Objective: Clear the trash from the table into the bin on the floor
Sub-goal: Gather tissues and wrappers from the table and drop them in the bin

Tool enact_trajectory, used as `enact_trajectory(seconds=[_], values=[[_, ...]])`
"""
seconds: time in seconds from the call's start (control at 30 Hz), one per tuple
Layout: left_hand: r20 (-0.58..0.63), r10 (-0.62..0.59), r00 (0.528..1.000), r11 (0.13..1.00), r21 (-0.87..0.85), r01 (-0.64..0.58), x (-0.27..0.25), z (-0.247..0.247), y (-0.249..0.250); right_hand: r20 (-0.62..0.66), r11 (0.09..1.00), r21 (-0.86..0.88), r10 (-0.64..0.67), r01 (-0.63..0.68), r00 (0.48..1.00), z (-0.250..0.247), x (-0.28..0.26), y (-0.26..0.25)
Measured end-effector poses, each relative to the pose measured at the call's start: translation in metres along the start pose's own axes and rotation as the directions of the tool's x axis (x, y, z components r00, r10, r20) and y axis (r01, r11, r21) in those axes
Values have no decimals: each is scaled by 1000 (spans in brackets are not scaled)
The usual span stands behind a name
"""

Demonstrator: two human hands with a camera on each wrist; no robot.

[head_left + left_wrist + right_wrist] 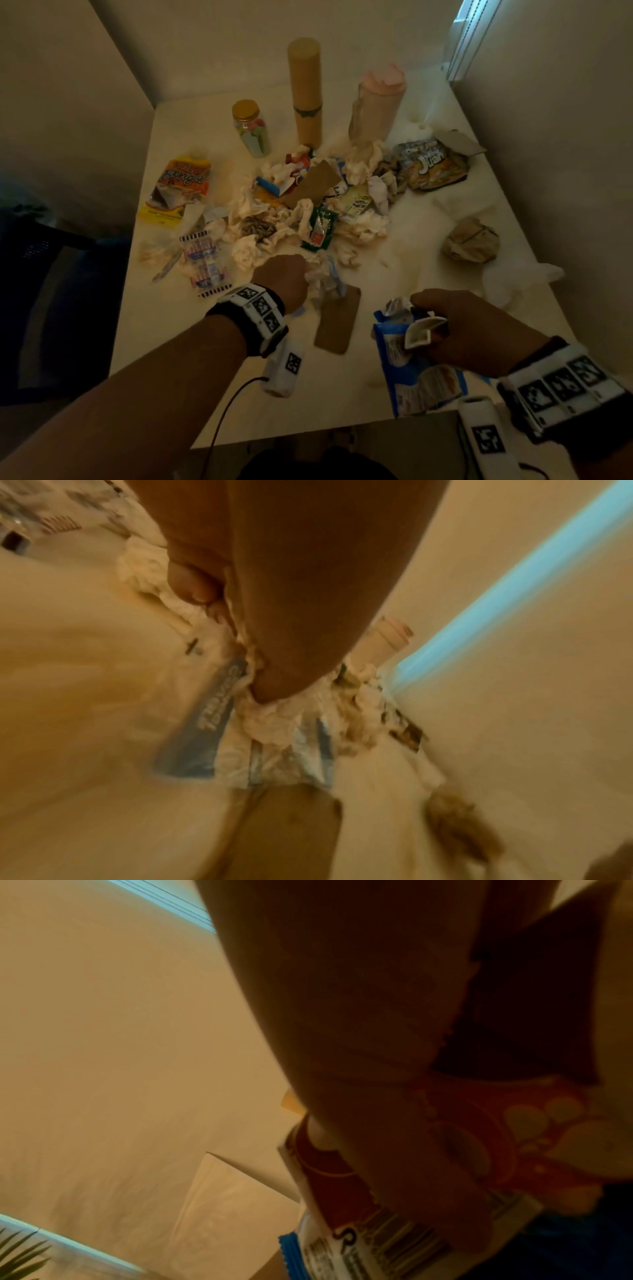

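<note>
The heap of crumpled white tissues and bright snack wrappers (308, 205) covers the middle of the white tabletop (394, 359). At the heap's near edge, the left hand (282, 277) clutches a white tissue wad (320, 277); the right hand (455, 325), nearer still, grips a blue-and-white snack bag (411, 373), seemingly with other scraps. Gathering underway; next, carry both handfuls to the bin, out of view.

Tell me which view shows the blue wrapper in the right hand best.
Head view: the blue wrapper shows nearly whole, hanging from the right hand over the table's near edge. The right wrist view shows only its blue edge and barcode behind the hand. The left wrist view misses it.
</note>
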State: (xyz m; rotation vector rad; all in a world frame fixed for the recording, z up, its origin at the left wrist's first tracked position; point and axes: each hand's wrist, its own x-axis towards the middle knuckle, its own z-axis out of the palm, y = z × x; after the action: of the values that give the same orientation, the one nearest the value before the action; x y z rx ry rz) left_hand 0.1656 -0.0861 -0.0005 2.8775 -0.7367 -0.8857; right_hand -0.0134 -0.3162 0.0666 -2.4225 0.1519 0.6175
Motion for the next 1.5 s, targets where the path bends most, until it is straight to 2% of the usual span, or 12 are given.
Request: enact_trajectory(seconds=[0.2,0.37,0.47,0.57,0.73,0.8,0.87,1.0,1.07,1.17,1.3,1.5], values=[[-32,0,999,939,-343,-11,-38,-35,5,-6,998,57,-33,33,999,-3,-3,-3],[79,48,996,970,-240,-28,-36,0,37,-12,998,62,-31,32,999,-6,-7,0],[129,-89,988,971,-210,115,-28,33,50,-29,997,62,-48,50,998,-9,-13,4],[79,-225,971,961,-146,235,-26,50,63,-50,999,7,-42,43,998,-13,-18,9],[121,-306,944,940,-120,320,-18,49,65,-57,999,18,-29,30,998,-11,-22,9],[169,-280,945,948,-103,300,-16,44,64,-59,999,16,-29,30,998,-11,-22,10],[159,-226,961,954,-165,252,-13,37,61,-67,1000,11,-24,25,997,-12,-23,12],[22,-45,999,963,-264,49,6,22,52,-76,1000,19,-12,14,997,-14,-26,16],[7,36,999,967,-253,-33,19,12,51,-80,1000,20,0,2,997,-16,-28,16],[67,115,991,983,-149,-104,37,1,54,-87,999,37,4,-1,996,-19,-32,12],[100,111,989,994,-22,-109,45,2,56,-92,997,77,10,-2,996,-24,-31,4],[44,97,994,986,-140,-90,27,11,43,-25,999,-9,-50,50,998,-20,-7,-15]])
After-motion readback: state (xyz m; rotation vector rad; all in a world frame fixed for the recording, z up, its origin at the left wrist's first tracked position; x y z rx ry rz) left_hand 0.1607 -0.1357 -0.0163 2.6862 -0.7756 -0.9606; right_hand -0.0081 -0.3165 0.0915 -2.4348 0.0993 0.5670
